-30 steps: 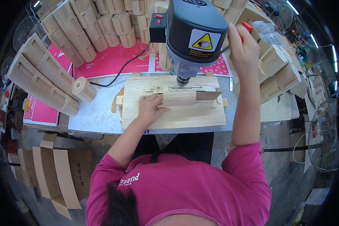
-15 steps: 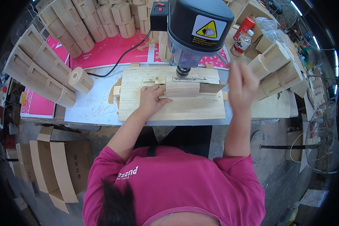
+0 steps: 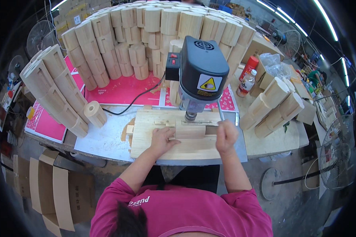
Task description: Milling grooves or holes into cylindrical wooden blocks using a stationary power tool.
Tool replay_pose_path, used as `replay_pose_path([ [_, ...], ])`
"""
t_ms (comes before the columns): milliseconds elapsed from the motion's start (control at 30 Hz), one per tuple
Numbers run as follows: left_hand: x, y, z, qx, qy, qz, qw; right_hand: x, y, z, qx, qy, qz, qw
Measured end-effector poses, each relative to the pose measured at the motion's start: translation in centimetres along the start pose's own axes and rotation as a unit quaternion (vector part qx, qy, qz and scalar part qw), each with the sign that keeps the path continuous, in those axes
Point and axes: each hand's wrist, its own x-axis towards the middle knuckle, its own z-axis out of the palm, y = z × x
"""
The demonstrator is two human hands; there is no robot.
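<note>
Left hand (image 3: 163, 142): thumb and fingers spread, fingertips against the left end of the wood block (image 3: 190, 132). Right hand (image 3: 227, 136): curled into a fist around the near end of the feed lever (image 3: 220, 111); grip itself hidden by the fingers.

Block lies on the pale wooden board (image 3: 174, 153), near side of the drill press (image 3: 203, 69). Drill chuck (image 3: 190, 116) sits just over the block's far edge; can't tell if a bit touches wood. Dark flat plate (image 3: 211, 130) sticks out at the block's right end.

Black switch box (image 3: 172, 66) on the press's left side, 2 red switches. Black cable (image 3: 124, 110) runs left across the bench.

Left: 1 short wooden cylinder with a center hole (image 3: 95, 113), beside tall stacks of slotted cylinders (image 3: 53, 93). More stacks (image 3: 132, 35) far, behind the press. Right: red can (image 3: 249, 67), white-capped bottle (image 3: 246, 83), further cylinders (image 3: 273, 104) leaning. Floor near left: open cardboard box (image 3: 63, 197).
</note>
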Motion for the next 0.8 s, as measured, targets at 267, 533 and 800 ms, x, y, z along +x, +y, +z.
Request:
replay_pose_path([
  [267, 1.0, 1.2, -0.2, -0.071, -0.013, -0.077, 0.994, 15.8, 2.6, 0.9, -0.066, 0.012, 0.139, 0.988],
  [533, 1.5, 0.8, 0.0, -0.173, 0.030, -0.094, 0.980, 8.2, 5.5, -1.1, 0.114, -0.192, 0.276, 0.935],
  [800, -2.1, 0.2, -8.0, -0.239, -0.024, -0.046, 0.970, -4.1, 5.8, -3.9, 0.130, -0.351, 0.349, 0.859],
])
